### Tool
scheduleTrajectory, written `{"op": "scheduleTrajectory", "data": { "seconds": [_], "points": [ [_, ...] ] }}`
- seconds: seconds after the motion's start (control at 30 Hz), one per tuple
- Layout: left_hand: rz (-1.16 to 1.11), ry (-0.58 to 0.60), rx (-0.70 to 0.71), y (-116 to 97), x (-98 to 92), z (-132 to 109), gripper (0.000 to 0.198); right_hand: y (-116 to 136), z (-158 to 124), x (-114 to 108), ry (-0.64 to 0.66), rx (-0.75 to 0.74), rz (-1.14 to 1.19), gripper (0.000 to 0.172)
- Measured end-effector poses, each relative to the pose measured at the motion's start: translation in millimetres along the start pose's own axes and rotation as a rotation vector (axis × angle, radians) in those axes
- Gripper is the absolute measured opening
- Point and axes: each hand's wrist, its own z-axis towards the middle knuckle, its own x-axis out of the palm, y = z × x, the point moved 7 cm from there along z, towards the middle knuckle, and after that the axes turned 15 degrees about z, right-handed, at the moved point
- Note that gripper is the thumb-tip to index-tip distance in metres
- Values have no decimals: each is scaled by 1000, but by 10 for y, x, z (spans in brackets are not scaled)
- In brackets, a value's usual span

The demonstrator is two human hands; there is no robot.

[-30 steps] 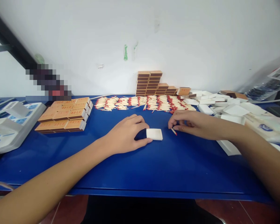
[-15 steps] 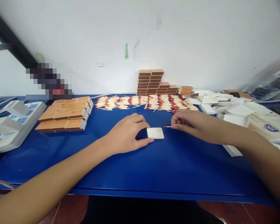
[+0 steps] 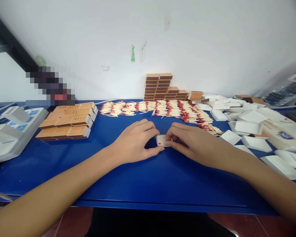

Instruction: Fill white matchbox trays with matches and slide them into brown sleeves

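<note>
A small white matchbox tray (image 3: 162, 139) lies on the blue table in front of me. My left hand (image 3: 139, 141) grips its left end, thumb at the near side and fingers at the far side. My right hand (image 3: 187, 140) is over the tray's right end, with thumb and fingertips pinched on a match whose red head (image 3: 159, 143) shows inside the tray. The fingers hide most of the matchstick. Behind both hands spreads a long row of loose red-tipped matches (image 3: 148, 107).
Orange matchboxes (image 3: 66, 120) are stacked at the left, next to a white power strip (image 3: 21, 131). More matchboxes (image 3: 160, 87) stand piled against the wall. Many white trays (image 3: 255, 143) are heaped at the right, around a soft plastic packet (image 3: 283, 135).
My right hand has moved left with the match, from beside the tray to over it. The match head is now inside the tray. My left hand stays in place.
</note>
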Motion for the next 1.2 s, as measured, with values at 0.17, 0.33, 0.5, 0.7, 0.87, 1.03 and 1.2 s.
{"op": "scheduleTrajectory", "data": {
  "seconds": [0.17, 0.33, 0.5, 0.7, 0.87, 1.03, 1.2],
  "points": [
    [-23, 24, -2, 9, 8, -1, 29, -52, 11, -203, -32, -33, 45, 33],
    [-36, 62, -25, 59, 23, -19, 30, -553, -218, -843, -100, 229, -89, 53],
    [-58, 94, -33, 69, 43, -24, 30, -1157, -476, -1069, 124, 478, -127, 78],
    [-65, 108, -40, 62, 32, -22, 29, -1310, -494, -1001, 192, 545, -174, 53],
    [-78, 117, -37, 54, 30, -21, 28, -1175, -469, -928, 229, 512, -116, 33],
    [-79, 120, -42, 50, 23, -16, 28, -1095, -413, -829, 229, 487, -73, 27],
    [-81, 129, -42, 47, 21, -18, 28, -939, -368, -772, 198, 495, -69, 34]
  ]
}}
